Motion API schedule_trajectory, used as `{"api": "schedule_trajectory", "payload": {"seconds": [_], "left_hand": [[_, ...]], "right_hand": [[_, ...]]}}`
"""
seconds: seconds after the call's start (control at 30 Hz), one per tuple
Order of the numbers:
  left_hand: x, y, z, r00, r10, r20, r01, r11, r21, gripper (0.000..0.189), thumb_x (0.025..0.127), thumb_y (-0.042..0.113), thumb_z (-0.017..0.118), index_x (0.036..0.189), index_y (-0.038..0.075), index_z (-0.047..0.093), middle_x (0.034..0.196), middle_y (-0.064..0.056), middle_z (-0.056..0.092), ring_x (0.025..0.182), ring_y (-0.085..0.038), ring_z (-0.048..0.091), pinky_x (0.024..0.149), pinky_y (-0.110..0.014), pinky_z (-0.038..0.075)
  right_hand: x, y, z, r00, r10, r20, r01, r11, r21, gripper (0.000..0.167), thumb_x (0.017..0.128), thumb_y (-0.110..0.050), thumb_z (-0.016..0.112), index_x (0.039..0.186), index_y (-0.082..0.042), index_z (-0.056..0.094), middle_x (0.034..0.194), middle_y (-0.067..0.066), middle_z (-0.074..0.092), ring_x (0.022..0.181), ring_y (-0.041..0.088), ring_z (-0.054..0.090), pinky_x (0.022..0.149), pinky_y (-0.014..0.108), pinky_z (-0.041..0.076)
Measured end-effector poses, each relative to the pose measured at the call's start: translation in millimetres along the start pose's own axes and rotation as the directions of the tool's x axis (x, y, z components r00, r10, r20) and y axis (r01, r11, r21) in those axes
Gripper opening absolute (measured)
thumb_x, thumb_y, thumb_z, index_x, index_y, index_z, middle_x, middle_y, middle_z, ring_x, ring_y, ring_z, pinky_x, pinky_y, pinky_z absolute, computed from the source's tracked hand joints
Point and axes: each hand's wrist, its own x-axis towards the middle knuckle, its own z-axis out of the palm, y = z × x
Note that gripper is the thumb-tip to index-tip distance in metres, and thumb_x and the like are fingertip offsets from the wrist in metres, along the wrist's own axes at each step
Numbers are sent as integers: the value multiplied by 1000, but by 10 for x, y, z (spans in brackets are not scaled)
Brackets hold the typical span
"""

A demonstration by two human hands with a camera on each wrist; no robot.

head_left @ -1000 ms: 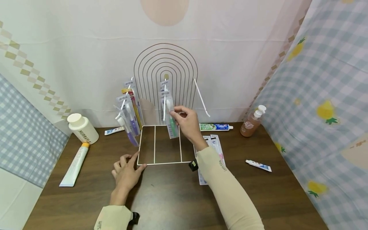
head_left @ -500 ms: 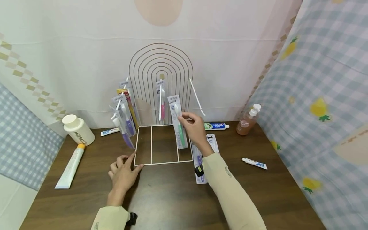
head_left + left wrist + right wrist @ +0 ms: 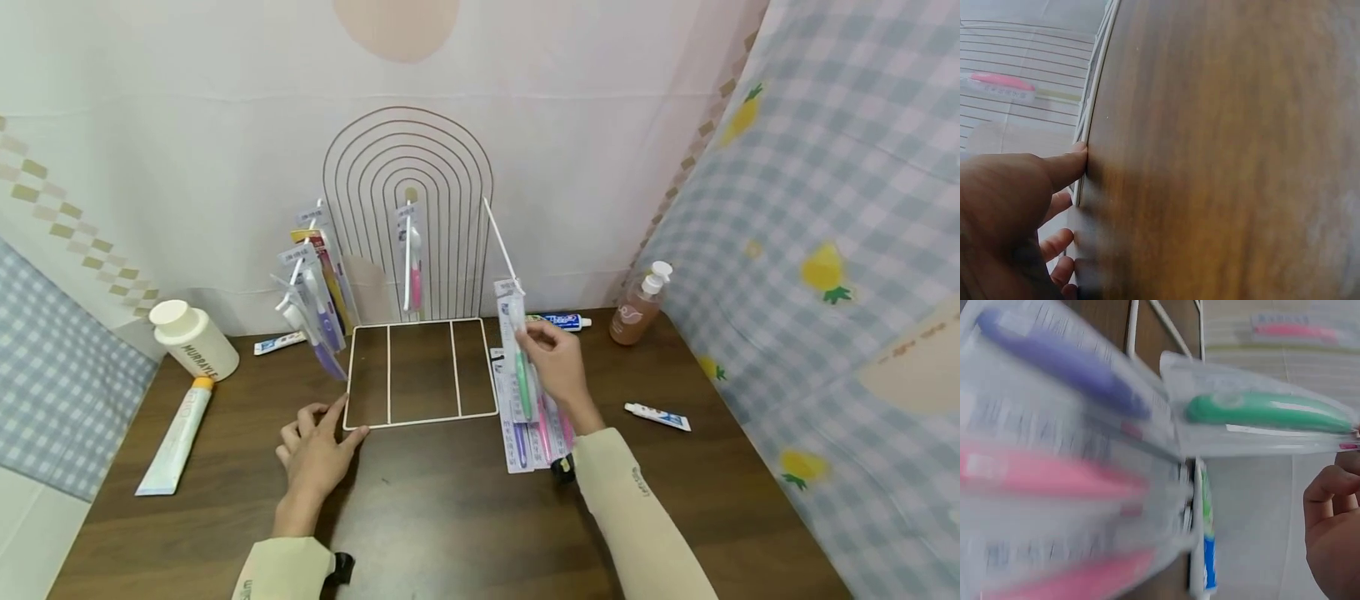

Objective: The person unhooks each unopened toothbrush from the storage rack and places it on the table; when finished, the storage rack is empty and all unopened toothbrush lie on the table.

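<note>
Green toothbrush pack is pinched by the right hand, its top at the tip of the nearest prong; whether hooked, I cannot tell. Hanging looks partly done: purple packs and a pink pack hang left of that hand; loose packs below it seemingly remain. The left hand, fingers spread, touches the rack base.

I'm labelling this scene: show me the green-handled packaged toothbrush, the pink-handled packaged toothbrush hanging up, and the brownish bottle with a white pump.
Green-handled packaged toothbrush (image 3: 523,385): head view, on its handle.
Pink-handled hanging toothbrush (image 3: 416,285): head view, on its handle.
Brownish pump bottle (image 3: 632,320): head view, on its body.
</note>
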Motion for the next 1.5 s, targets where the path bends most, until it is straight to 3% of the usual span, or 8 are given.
{"api": "schedule_trajectory", "payload": {"seconds": [0.27, 0.5, 0.73, 0.9, 1.27, 1.5], "left_hand": [[25, -14, -7, 1000, 3, -21, -3, 1000, 5, 73, 113, 43, 69, 176, 16, 43, 171, -27, 31, 150, -66, 21, 107, -74, 24], [12, -28, -30, 1000, -5, -15, 5, 1000, 9, 74, 115, 43, 67, 178, 16, 41, 171, -27, 30, 148, -64, 22, 106, -73, 24], [-6, -60, -20, 999, 8, -40, -7, 1000, 9, 74, 113, 44, 69, 176, 15, 43, 168, -28, 33, 144, -64, 25, 101, -72, 26], [-19, -58, -8, 999, 7, -42, -7, 1000, 4, 73, 113, 44, 69, 176, 15, 44, 168, -28, 33, 144, -65, 25, 101, -72, 26], [-5, -23, 16, 999, 10, -35, -10, 1000, -4, 74, 113, 44, 69, 176, 16, 44, 169, -27, 32, 149, -65, 22, 105, -74, 24], [-8, -15, 39, 998, 18, -58, -19, 1000, -8, 73, 112, 44, 71, 175, 16, 47, 167, -27, 34, 147, -64, 23, 104, -73, 24]], "right_hand": [[0, 190, -523, 995, 36, -90, -43, 997, -69, 29, 107, -11, 79, 126, 11, 80, 100, 6, 82, 80, -1, 69, 73, 18, 58], [-53, 416, -804, 992, 83, -93, -102, 971, -218, 30, 110, -20, 77, 124, 5, 83, 100, 7, 79, 82, 4, 64, 74, 17, 54], [-94, 618, -838, 984, 139, -114, -167, 939, -301, 30, 110, -20, 79, 126, 4, 83, 109, 18, 82, 85, 2, 65, 76, 16, 52], [-102, 684, -828, 979, 161, -128, -198, 907, -371, 29, 111, -19, 76, 128, 4, 83, 115, 25, 82, 88, 11, 66, 75, 19, 51], [-133, 823, -859, 957, 260, -127, -289, 843, -453, 31, 113, -22, 71, 127, 3, 83, 116, 23, 83, 99, 28, 74, 79, 27, 52], [-160, 889, -872, 954, 270, -132, -300, 830, -470, 33, 113, -25, 69, 127, 1, 84, 116, 21, 82, 100, 29, 73, 82, 30, 53]]}}
